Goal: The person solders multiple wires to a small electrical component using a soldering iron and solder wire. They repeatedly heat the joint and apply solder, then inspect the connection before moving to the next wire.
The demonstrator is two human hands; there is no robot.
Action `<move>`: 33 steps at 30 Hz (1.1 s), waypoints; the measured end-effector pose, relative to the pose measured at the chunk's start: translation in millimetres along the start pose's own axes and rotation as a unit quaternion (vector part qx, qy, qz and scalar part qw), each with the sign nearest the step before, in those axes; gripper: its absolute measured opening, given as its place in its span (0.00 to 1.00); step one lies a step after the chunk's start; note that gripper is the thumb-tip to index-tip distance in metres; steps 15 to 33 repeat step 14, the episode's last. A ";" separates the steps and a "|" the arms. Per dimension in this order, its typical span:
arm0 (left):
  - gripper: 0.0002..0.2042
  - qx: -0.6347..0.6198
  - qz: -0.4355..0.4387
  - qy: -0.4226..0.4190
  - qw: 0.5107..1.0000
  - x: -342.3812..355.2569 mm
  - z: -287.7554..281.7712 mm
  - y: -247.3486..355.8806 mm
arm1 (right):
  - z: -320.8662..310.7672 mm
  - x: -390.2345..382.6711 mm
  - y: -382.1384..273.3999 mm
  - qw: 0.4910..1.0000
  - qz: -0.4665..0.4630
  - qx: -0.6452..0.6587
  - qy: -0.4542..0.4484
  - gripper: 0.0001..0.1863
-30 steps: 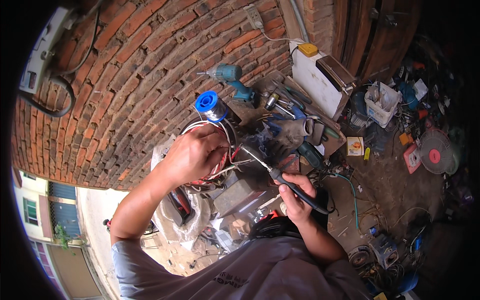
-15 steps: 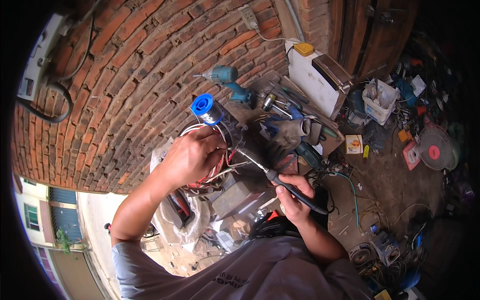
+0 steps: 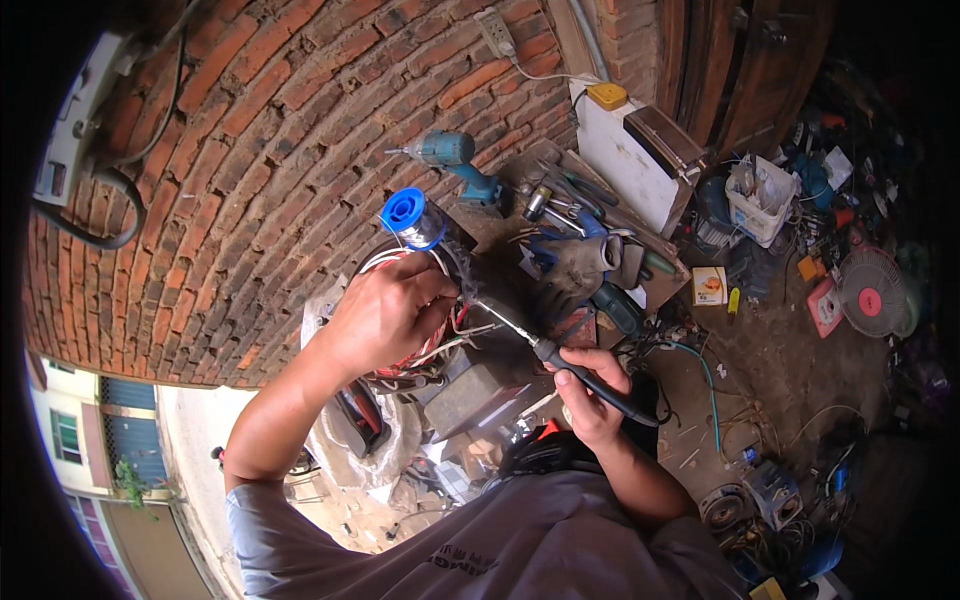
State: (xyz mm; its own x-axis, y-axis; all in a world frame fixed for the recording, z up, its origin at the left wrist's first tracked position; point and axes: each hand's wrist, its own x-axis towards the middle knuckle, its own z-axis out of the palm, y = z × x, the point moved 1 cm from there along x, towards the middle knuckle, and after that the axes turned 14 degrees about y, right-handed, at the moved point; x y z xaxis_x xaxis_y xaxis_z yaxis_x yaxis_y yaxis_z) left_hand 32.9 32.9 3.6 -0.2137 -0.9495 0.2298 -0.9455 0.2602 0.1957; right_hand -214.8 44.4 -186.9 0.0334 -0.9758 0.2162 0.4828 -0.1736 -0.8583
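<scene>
My right hand is closed round the black handle of a soldering iron, its metal tip pointing up and left. The tip reaches the ends of several red and white wires, close to my left fingertips. My left hand is pinched shut on thin solder wire, though the fingers mostly hide it. Just beyond that hand stands a solder spool with blue ends, a strand hanging from it. A faint haze of smoke hangs beyond the iron's tip. Behind my left hand lies the coiled wire bundle, partly covered.
A teal cordless drill stands by the brick wall. Work gloves and a hammer lie on the board beyond. Red-handled pliers rest on plastic at left. A fan and a white basket are among clutter at right.
Both hands and the iron stay almost in place. My left fingertips have shifted slightly by the wire ends, and the smoke beyond the tip looks a little thicker.
</scene>
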 end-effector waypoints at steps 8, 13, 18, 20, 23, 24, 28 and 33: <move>0.07 0.022 0.034 0.020 0.999 -1.2 -0.2 2.4 | 1.9 2.0 -0.9 1.000 -0.009 0.017 0.004 0.13; 0.13 0.063 0.056 0.003 0.996 -4.5 -15.3 10.0 | 0.3 2.4 1.2 1.000 -0.007 0.014 0.004 0.13; 0.16 0.072 0.039 -0.029 0.996 -7.5 -21.9 7.6 | -0.3 1.6 2.4 1.000 -0.008 0.017 -0.001 0.14; 0.16 0.072 0.039 -0.029 0.996 -7.5 -21.9 7.6 | -0.3 1.6 2.4 1.000 -0.008 0.017 -0.001 0.14; 0.16 0.072 0.039 -0.029 0.996 -7.5 -21.9 7.6 | -0.3 1.6 2.4 1.000 -0.008 0.017 -0.001 0.14; 0.16 0.072 0.039 -0.029 0.996 -7.5 -21.9 7.6 | -0.3 1.6 2.4 1.000 -0.008 0.017 -0.001 0.14; 0.16 0.072 0.039 -0.029 0.996 -7.5 -21.9 7.6 | -0.3 1.6 2.4 1.000 -0.008 0.017 -0.001 0.14; 0.16 0.072 0.039 -0.029 0.996 -7.5 -21.9 7.6 | -0.3 1.6 2.4 1.000 -0.008 0.017 -0.001 0.14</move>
